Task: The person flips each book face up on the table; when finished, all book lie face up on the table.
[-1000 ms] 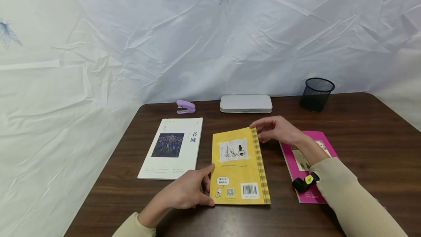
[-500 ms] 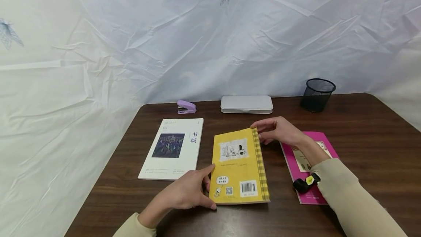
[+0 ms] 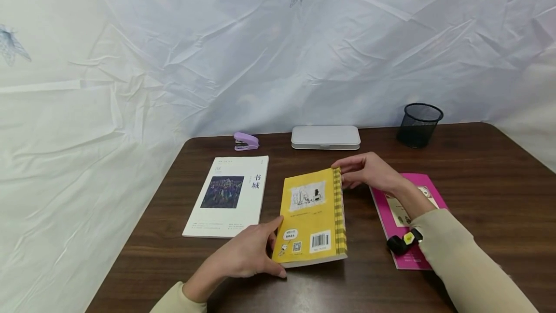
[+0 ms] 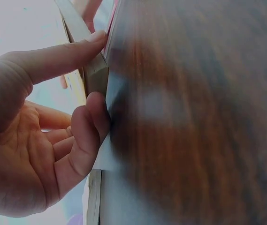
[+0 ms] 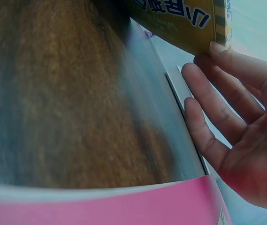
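Note:
A yellow paperback book (image 3: pixel 308 219) is held tilted over the table, its checked spine side raised on the right and its back cover with a barcode facing up. My left hand (image 3: pixel 249 254) grips its lower left corner. In the left wrist view the thumb lies over the book's page edge (image 4: pixel 96 77), with curled fingers below. At the upper right corner, my right hand (image 3: pixel 374 174) pinches the spine end. The right wrist view shows thumb and forefinger on that corner of the book (image 5: pixel 196 33), the other fingers spread, and part of the front cover's lettering.
A white magazine (image 3: pixel 247 216) lies left of the book. Beneath my right forearm is a pink book (image 3: pixel 386 211). Along the back edge of the dark wooden table (image 3: pixel 147 264) stand a purple stapler (image 3: pixel 246 141), a white pencil case (image 3: pixel 326 136) and a black mesh pen holder (image 3: pixel 418 127).
The yellow book's spine side has risen, so it tilts more to the left and its lower page edge shows. Both hands keep hold of it, almost in place.

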The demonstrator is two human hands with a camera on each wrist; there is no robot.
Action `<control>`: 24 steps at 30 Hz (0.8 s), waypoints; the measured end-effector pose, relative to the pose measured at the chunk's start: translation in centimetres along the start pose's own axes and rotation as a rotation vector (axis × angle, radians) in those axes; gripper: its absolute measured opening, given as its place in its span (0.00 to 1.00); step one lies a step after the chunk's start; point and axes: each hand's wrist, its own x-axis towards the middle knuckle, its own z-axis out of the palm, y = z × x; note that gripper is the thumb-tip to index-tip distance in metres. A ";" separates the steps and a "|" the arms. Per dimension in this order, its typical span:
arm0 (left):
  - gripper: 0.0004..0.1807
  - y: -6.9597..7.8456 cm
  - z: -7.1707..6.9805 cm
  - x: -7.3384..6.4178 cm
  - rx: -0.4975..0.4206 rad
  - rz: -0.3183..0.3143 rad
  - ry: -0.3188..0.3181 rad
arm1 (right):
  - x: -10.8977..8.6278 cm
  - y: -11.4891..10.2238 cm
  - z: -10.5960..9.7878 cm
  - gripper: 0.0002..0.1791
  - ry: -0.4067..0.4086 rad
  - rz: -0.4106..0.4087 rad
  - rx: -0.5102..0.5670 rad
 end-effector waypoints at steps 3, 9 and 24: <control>0.65 0.0 0.0 0.0 0.022 -0.012 0.007 | 0.0 -0.1 0.0 0.24 0.011 0.001 0.003; 0.64 0.1 0.1 0.1 0.064 -0.032 0.013 | -0.1 -0.2 0.1 0.24 0.025 -0.002 0.003; 0.49 0.6 -0.2 -0.5 0.122 -0.013 0.038 | -0.2 -0.4 0.0 0.24 0.088 -0.026 -0.002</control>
